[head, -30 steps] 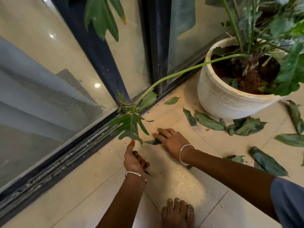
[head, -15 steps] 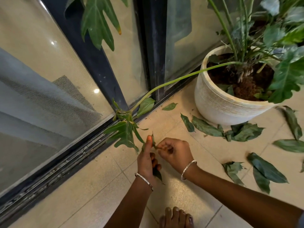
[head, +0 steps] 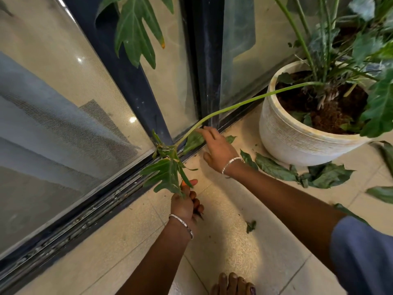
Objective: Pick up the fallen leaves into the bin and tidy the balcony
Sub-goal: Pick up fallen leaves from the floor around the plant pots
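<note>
white pot (head: 297, 145) holds soil (head: 295, 102) and plant (head: 380, 107); fallen leaves (head: 274, 169) lie beside it

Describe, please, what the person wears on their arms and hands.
Both forearms are bare. The left hand has a thin silver bangle at its wrist and an orange-painted thumbnail. The right hand wears a matching silver bangle, and a blue sleeve covers that arm's upper part.
</note>
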